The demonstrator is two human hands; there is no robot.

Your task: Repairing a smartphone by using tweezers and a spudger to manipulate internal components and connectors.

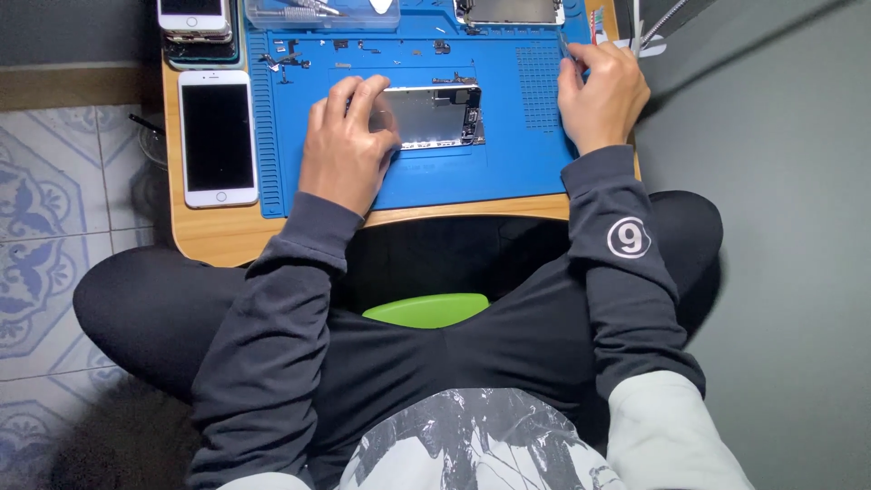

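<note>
Phone frame [434, 116], opened and stripped, lies near the middle of the blue mat [508, 172], its long side running left to right, where both hands can reach it.

Going left to right: tiled floor [45, 181] shows far left, beside the wooden tabletop [213, 238]. A white phone [218, 138] with a dark screen lies face up on the bare wood just left of the mat, likely set aside there to keep the work area free; more phones [194, 23] are stacked at the far left corner. Small parts [286, 62] sit scattered on the mat's far left part, seemingly sorted apart so they stay findable. A clear tray [318, 13] with tools rests along the far edge.

The left hand [349, 145] lies over the frame's left end, fingers curled down on it, touching and seemingly pinning it flat so it does not slide; its grip is pressed down on the frame rather than closed around it. Another opened phone [510, 11] lies at the far edge. The right hand [603, 95] rests at the mat's right edge, well apart from the frame, its grip pinching a thin tool [566, 45], probably tweezers, though it is too small to tell for sure.
</note>
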